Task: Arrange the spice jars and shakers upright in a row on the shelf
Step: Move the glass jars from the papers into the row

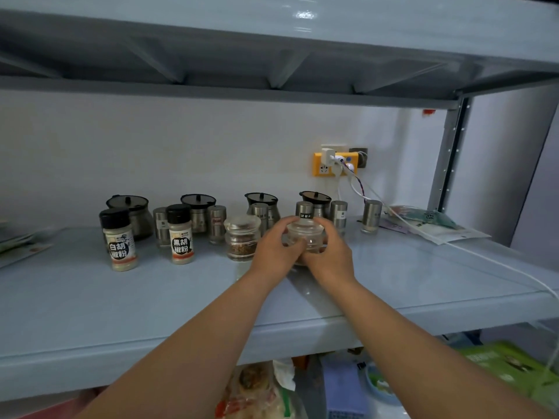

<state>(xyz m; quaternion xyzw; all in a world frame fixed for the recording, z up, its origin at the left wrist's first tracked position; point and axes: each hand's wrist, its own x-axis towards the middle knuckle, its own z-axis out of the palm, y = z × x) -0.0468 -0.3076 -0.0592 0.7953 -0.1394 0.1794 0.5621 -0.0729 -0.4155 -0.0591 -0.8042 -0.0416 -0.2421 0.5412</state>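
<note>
Both my hands grip a clear glass jar (305,232) with a glass lid, upright on the pale blue shelf (121,300); my left hand (276,249) wraps its left side, my right hand (331,252) its right. Just left stands a second glass jar (242,241) of reddish spice. Further left stand two plastic pepper bottles with black caps (181,234) (118,239). Behind them is a row of steel shakers (216,224) (371,216) and several lidded steel pots (198,211). Everything stands upright.
A yellow power strip (334,164) with plugs hangs on the back wall; its white cable (499,261) trails across the shelf's right side. Flat packets (429,223) lie at the far right, papers (18,244) at the far left. An upper shelf (272,40) overhangs. Goods fill the level below.
</note>
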